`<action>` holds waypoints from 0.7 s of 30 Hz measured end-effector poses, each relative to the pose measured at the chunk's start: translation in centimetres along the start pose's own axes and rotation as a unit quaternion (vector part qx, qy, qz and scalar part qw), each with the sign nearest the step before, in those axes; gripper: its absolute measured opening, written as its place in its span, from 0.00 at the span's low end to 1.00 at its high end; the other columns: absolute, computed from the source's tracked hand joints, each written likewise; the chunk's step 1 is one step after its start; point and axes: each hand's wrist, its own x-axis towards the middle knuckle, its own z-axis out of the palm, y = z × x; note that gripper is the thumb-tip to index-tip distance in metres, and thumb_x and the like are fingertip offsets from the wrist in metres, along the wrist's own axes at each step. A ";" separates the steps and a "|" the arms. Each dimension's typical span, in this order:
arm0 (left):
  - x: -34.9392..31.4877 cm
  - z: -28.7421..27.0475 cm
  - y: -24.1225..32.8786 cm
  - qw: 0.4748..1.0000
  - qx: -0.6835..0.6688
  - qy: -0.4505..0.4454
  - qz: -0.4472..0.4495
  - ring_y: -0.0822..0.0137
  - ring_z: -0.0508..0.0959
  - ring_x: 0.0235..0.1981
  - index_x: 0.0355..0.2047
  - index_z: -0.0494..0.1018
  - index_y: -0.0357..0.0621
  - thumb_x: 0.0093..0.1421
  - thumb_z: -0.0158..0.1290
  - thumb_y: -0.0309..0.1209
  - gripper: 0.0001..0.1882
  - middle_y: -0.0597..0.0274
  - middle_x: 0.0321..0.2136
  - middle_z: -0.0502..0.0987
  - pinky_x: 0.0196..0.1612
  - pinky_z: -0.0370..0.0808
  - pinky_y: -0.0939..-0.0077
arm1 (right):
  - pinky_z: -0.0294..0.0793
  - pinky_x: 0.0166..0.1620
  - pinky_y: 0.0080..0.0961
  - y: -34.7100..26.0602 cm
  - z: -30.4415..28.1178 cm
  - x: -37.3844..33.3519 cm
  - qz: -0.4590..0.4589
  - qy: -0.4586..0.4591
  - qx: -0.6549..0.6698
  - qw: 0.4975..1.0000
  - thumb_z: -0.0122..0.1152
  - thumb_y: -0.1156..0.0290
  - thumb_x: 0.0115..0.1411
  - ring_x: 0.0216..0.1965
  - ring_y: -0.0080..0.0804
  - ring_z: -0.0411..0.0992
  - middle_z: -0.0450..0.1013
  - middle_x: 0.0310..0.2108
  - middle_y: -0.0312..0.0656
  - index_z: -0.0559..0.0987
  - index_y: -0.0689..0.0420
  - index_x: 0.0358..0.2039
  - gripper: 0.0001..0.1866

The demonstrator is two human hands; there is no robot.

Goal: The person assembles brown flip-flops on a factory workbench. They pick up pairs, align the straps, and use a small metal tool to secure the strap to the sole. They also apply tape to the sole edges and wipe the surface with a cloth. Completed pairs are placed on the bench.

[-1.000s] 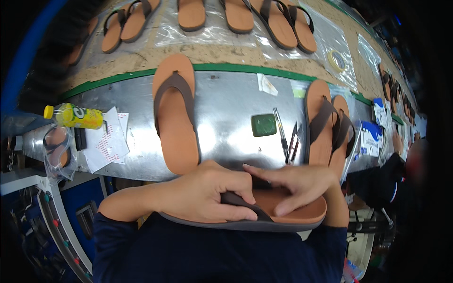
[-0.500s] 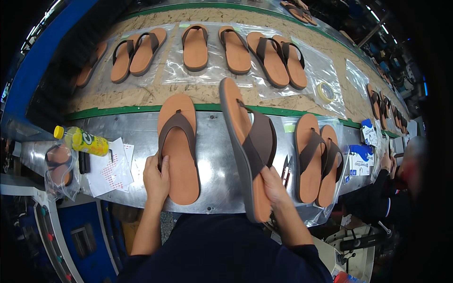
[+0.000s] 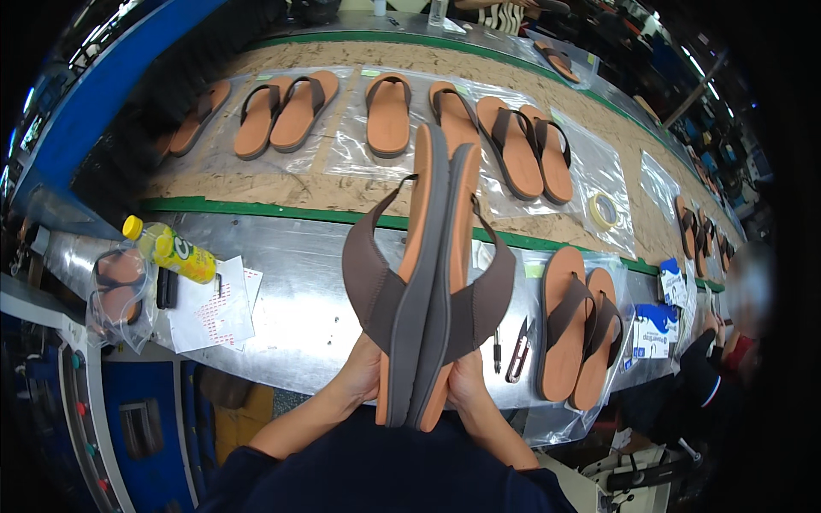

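Note:
My left hand [image 3: 365,368] is closed round the heel part of one flip-flop [image 3: 375,286], tan with a brown strap and dark grey sole edge. A matching flip-flop [image 3: 486,303] is gripped near its heel by my right hand [image 3: 467,380]. Both are held up in front of me, toes away, their dark grey soles side by side and touching, the straps facing outward. My fingers are partly hidden behind the flip-flops. To the right of my right hand, a pen [image 3: 498,352] and thread snips [image 3: 518,352] lie on the metal bench [image 3: 291,295].
A pair of flip-flops [image 3: 560,368] lies on plastic at the right. Beyond the green edge, several more lie on bags, near a tape roll [image 3: 603,211]. A yellow bottle [image 3: 184,256], papers [image 3: 214,316] and a bagged pair [image 3: 118,291] are at left. Another person's arm [image 3: 697,363] shows at right.
My left hand has lifted its flip-flop off the bench. The right one has moved left and turned, and the two now meet sole to sole. The view has shifted slightly.

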 end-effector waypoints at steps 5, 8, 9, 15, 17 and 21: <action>0.5 -2.1 0.4 0.998 -0.001 -0.046 0.037 0.71 0.75 0.53 0.63 0.59 0.42 0.68 0.53 0.34 0.26 0.60 0.55 0.72 0.56 0.76 0.74 | 0.70 0.57 0.26 -0.6 -1.9 0.4 -0.096 -0.010 -0.060 0.994 0.55 0.60 0.70 0.53 0.25 0.70 0.71 0.53 0.38 0.68 0.62 0.58 0.23; 1.1 -2.9 0.0 0.984 0.086 0.018 0.155 0.69 0.74 0.55 0.64 0.58 0.41 0.69 0.53 0.33 0.27 0.60 0.56 0.71 0.57 0.72 0.73 | 0.69 0.56 0.24 -2.8 -1.3 0.8 -0.198 0.005 -0.154 0.968 0.58 0.67 0.68 0.53 0.27 0.71 0.71 0.53 0.42 0.68 0.64 0.59 0.23; 1.2 -2.7 0.3 0.975 0.103 0.055 0.188 0.69 0.72 0.56 0.64 0.58 0.39 0.68 0.53 0.31 0.27 0.59 0.57 0.71 0.58 0.70 0.73 | 0.69 0.56 0.24 -4.3 -0.4 0.5 -0.206 0.022 -0.177 0.962 0.59 0.70 0.67 0.53 0.27 0.71 0.72 0.53 0.43 0.68 0.65 0.59 0.23; 1.0 -4.6 2.7 0.806 0.382 0.232 0.388 0.64 0.79 0.46 0.61 0.66 0.30 0.59 0.59 0.22 0.29 0.52 0.46 0.79 0.50 0.76 0.74 | 0.74 0.40 0.33 -8.3 0.0 0.6 -0.450 0.156 -0.548 0.688 0.67 0.78 0.45 0.35 0.45 0.76 0.79 0.36 0.48 0.81 0.61 0.47 0.24; 0.9 -5.6 2.9 0.760 0.442 0.246 0.409 0.63 0.80 0.45 0.59 0.68 0.29 0.57 0.60 0.21 0.28 0.49 0.45 0.80 0.50 0.76 0.73 | 0.74 0.40 0.34 -9.0 0.1 0.0 -0.442 0.157 -0.576 0.670 0.67 0.78 0.45 0.35 0.45 0.76 0.79 0.35 0.47 0.81 0.61 0.47 0.24; 0.1 -5.1 4.0 0.618 0.571 0.279 0.462 0.57 0.82 0.35 0.53 0.74 0.31 0.50 0.61 0.22 0.27 0.46 0.37 0.81 0.40 0.78 0.69 | 0.74 0.40 0.36 -8.7 -0.3 -0.2 -0.461 0.174 -0.591 0.639 0.67 0.78 0.45 0.36 0.47 0.76 0.78 0.33 0.49 0.81 0.63 0.44 0.21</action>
